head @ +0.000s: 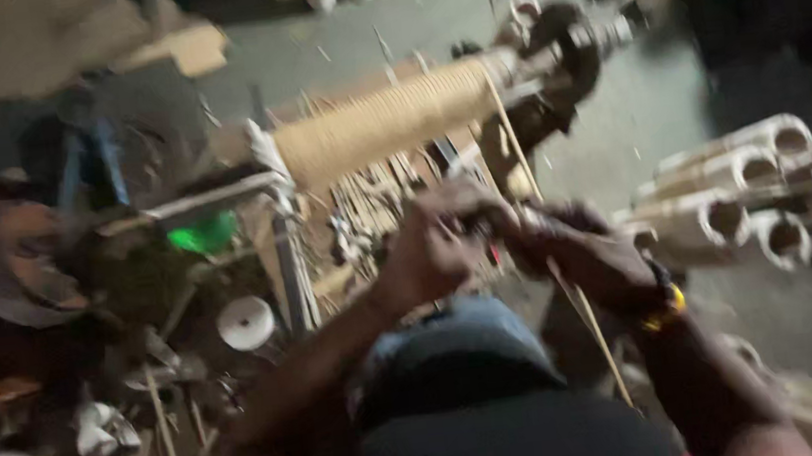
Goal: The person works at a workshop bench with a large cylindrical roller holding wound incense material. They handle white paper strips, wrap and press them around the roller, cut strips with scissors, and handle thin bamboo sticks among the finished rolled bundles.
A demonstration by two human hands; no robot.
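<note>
A long roll [385, 120] wound with pale cord lies on a machine shaft, slanting up to the right. A thin pale strip [520, 161] runs from the roll down through both hands and past my right wrist. My left hand [438, 245] is closed around the strip just below the roll. Beside and touching it, my right hand [579, 250] grips the same strip; a yellow band sits on that wrist. The picture is blurred by motion.
Several hollow cardboard tubes [734, 193] are stacked at the right. A metal frame [284, 261], a green object [204, 235], a white tape roll [246, 322] and scraps crowd the left. The shaft's dark metal end [568, 45] sticks out at the upper right above a grey floor.
</note>
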